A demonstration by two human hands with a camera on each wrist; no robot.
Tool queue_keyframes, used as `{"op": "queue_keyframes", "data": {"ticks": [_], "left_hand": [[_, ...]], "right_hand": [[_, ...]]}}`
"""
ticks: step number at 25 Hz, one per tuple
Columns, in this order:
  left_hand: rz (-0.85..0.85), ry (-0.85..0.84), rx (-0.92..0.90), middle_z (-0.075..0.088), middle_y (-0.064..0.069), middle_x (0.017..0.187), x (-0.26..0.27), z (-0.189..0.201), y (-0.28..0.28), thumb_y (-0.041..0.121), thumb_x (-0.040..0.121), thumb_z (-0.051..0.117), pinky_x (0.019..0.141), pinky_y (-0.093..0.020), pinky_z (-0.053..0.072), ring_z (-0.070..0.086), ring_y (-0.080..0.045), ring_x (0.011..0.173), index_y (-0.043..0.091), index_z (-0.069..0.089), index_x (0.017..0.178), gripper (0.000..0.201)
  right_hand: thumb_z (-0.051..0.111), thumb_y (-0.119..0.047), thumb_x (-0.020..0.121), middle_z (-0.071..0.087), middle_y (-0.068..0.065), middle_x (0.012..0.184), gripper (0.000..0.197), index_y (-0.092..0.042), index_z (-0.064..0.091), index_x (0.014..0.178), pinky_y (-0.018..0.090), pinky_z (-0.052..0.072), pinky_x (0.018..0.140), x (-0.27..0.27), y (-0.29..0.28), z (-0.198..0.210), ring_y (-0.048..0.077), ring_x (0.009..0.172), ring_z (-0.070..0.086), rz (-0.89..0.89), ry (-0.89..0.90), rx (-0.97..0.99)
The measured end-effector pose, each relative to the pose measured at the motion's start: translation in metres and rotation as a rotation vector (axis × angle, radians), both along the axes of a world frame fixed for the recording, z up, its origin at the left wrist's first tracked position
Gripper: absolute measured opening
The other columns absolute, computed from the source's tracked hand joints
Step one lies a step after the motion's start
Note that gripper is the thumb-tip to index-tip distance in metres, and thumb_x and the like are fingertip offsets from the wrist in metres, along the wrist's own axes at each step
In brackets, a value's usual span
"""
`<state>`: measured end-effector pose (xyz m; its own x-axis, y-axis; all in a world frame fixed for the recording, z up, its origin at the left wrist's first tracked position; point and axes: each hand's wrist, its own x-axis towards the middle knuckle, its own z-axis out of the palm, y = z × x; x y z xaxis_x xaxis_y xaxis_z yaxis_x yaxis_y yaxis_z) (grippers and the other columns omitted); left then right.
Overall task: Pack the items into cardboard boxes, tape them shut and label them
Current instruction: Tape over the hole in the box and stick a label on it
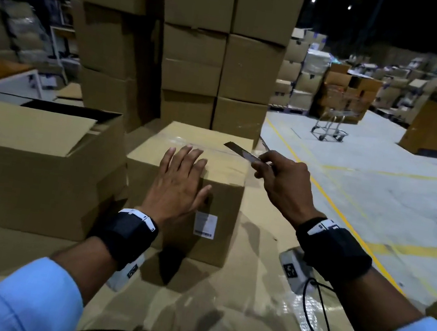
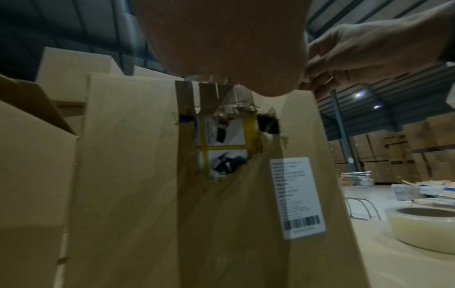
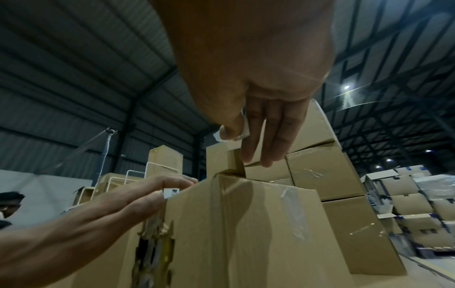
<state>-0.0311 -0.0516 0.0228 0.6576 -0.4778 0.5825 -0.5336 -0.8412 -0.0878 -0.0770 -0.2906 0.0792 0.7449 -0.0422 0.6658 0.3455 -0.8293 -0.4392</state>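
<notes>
A taped cardboard box [image 1: 224, 195] stands on a cardboard-covered surface. Its front carries a white barcode label [image 1: 204, 224], also seen in the left wrist view as the label [image 2: 298, 196] beside a torn hole [image 2: 221, 144] that shows printed packs inside. My left hand [image 1: 181, 176] lies flat on the box top with straight fingers, thumb over the front edge. My right hand [image 1: 259, 161] hovers over the box's right top edge. It pinches a thin label strip [image 1: 242, 153] between thumb and fingers, white in the right wrist view [image 3: 242, 133].
An open cardboard box [image 1: 36, 153] stands close on the left. A tall stack of boxes [image 1: 219, 59] rises right behind. A roll of clear tape [image 2: 423, 230] lies right of the box. A trolley [image 1: 329, 128] and more boxes stand on the floor at right.
</notes>
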Motion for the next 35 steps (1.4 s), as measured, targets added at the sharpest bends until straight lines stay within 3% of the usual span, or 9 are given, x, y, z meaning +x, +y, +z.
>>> {"op": "queue_keyframes", "data": {"ticks": [6, 8, 10, 11, 15, 19, 25, 31, 35], "left_hand": [[0.135, 0.084, 0.027, 0.045, -0.015, 0.152, 0.025, -0.003, 0.046, 0.061, 0.101, 0.006, 0.122, -0.057, 0.012, 0.034, -0.030, 0.145, 0.008, 0.052, 0.140, 0.081], [0.167, 0.100, 0.012, 0.049, -0.015, 0.149, 0.036, -0.002, 0.058, 0.062, 0.101, 0.003, 0.121, -0.060, 0.012, 0.037, -0.031, 0.144, 0.008, 0.055, 0.139, 0.084], [0.174, 0.107, -0.001, 0.052, -0.015, 0.146, 0.042, -0.004, 0.065, 0.062, 0.102, 0.004, 0.119, -0.064, 0.015, 0.042, -0.032, 0.141, 0.008, 0.056, 0.139, 0.083], [0.175, 0.097, -0.021, 0.055, -0.015, 0.144, 0.044, -0.007, 0.066, 0.061, 0.102, 0.007, 0.117, -0.065, 0.018, 0.046, -0.032, 0.138, 0.008, 0.058, 0.137, 0.081], [0.137, -0.029, -0.205, 0.065, -0.013, 0.133, 0.048, -0.018, 0.063, 0.048, 0.106, 0.014, 0.108, -0.056, 0.037, 0.058, -0.031, 0.126, 0.007, 0.067, 0.127, 0.070], [0.087, -0.160, -0.281, 0.068, -0.012, 0.127, 0.055, -0.023, 0.062, 0.037, 0.105, 0.023, 0.102, -0.049, 0.043, 0.062, -0.029, 0.122, 0.006, 0.071, 0.121, 0.060], [0.071, -0.222, -0.356, 0.067, -0.011, 0.130, 0.044, -0.030, 0.064, 0.034, 0.104, 0.022, 0.105, -0.050, 0.042, 0.060, -0.026, 0.126, 0.007, 0.069, 0.125, 0.058], [0.059, -0.254, -0.384, 0.064, -0.009, 0.134, 0.025, -0.035, 0.071, 0.036, 0.105, 0.018, 0.108, -0.049, 0.039, 0.056, -0.026, 0.131, 0.008, 0.067, 0.129, 0.061], [0.050, -0.266, -0.376, 0.061, -0.009, 0.139, 0.008, -0.039, 0.079, 0.035, 0.106, 0.019, 0.110, -0.050, 0.036, 0.052, -0.026, 0.135, 0.008, 0.065, 0.131, 0.060]], "right_hand": [[0.064, -0.021, 0.095, 0.076, -0.006, 0.075, 0.012, -0.015, 0.070, 0.086, 0.036, 0.057, 0.071, 0.068, 0.032, 0.026, 0.017, 0.074, 0.073, 0.159, 0.118, -0.123], [0.063, -0.019, 0.097, 0.074, -0.007, 0.074, 0.015, -0.017, 0.071, 0.084, 0.026, 0.056, 0.069, 0.089, 0.044, 0.036, 0.007, 0.070, 0.070, 0.217, 0.191, -0.169], [0.062, -0.024, 0.098, 0.069, -0.011, 0.072, 0.018, -0.022, 0.069, 0.082, 0.007, 0.043, 0.058, 0.104, 0.055, 0.045, -0.008, 0.064, 0.058, 0.253, 0.254, -0.235], [0.062, -0.026, 0.099, 0.064, -0.012, 0.070, 0.018, -0.023, 0.067, 0.082, 0.005, 0.037, 0.053, 0.113, 0.061, 0.049, -0.010, 0.063, 0.054, 0.267, 0.281, -0.269], [0.060, -0.030, 0.099, 0.055, -0.017, 0.067, 0.018, -0.023, 0.067, 0.083, 0.005, 0.033, 0.050, 0.140, 0.078, 0.063, -0.003, 0.062, 0.050, 0.316, 0.352, -0.389], [0.059, -0.029, 0.100, 0.057, -0.015, 0.069, 0.020, -0.022, 0.068, 0.083, 0.006, 0.031, 0.051, 0.159, 0.089, 0.077, 0.001, 0.063, 0.053, 0.345, 0.355, -0.449], [0.062, -0.030, 0.098, 0.070, 0.004, 0.082, 0.021, -0.013, 0.073, 0.092, 0.032, 0.050, 0.066, 0.171, 0.108, 0.074, 0.020, 0.075, 0.064, 0.389, 0.396, -0.526], [0.062, -0.029, 0.098, 0.070, 0.001, 0.088, 0.023, -0.009, 0.073, 0.100, 0.017, 0.042, 0.059, 0.159, 0.120, 0.077, 0.012, 0.074, 0.063, 0.414, 0.406, -0.545], [0.059, -0.027, 0.100, 0.054, -0.019, 0.078, 0.023, -0.009, 0.072, 0.107, 0.005, 0.036, 0.053, 0.143, 0.130, 0.078, -0.004, 0.067, 0.054, 0.431, 0.385, -0.548]]}}
